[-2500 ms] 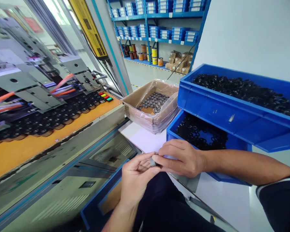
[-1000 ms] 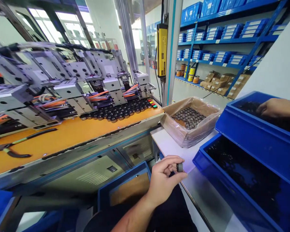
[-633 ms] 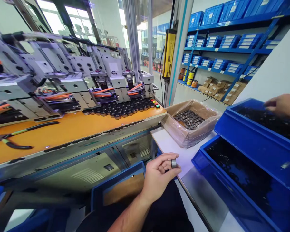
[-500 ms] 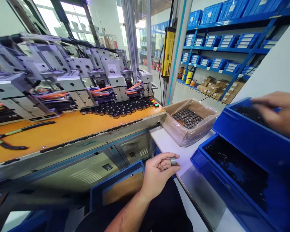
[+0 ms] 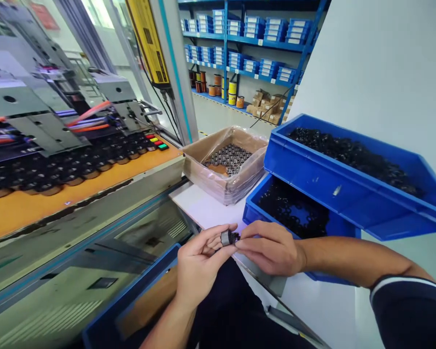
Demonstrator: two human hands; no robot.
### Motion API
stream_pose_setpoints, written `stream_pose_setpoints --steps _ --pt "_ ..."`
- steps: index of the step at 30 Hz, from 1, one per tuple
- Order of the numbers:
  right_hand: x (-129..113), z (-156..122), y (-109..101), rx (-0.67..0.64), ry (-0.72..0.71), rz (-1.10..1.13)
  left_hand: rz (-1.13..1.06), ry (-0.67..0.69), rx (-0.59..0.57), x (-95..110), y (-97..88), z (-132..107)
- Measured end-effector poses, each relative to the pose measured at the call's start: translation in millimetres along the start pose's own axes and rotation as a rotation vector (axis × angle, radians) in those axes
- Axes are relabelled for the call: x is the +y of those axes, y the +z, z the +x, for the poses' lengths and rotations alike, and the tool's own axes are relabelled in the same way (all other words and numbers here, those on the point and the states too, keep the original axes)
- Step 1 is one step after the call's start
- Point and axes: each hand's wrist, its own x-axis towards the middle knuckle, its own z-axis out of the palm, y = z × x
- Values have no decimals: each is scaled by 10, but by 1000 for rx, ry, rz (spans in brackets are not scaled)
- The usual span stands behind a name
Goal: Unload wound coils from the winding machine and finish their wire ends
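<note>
Between the thumb and fingers of my left hand is a small grey metal ring. My right hand pinches a small black plastic part at the ring's right end, and the two pieces touch. The fingertips partly cover the black part, so how far it sits in the ring cannot be made out. Right behind my right hand stands the lower blue bin of black parts. Above it, the upper blue bin is heaped with similar black parts.
A plastic-lined cardboard box of small metal pieces sits on the white table. At left, a machine's orange worktop carries rows of black-topped round parts and coloured buttons. A blue crate is low down.
My right hand has come out of the upper blue bin with a black part and met the metal ring in my left hand. The view has swung right.
</note>
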Motion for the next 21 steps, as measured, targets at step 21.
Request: stream_pose_setpoints --steps 21 --pt "190 6 -66 -76 -56 -14 25 13 -9 76 66 -63"
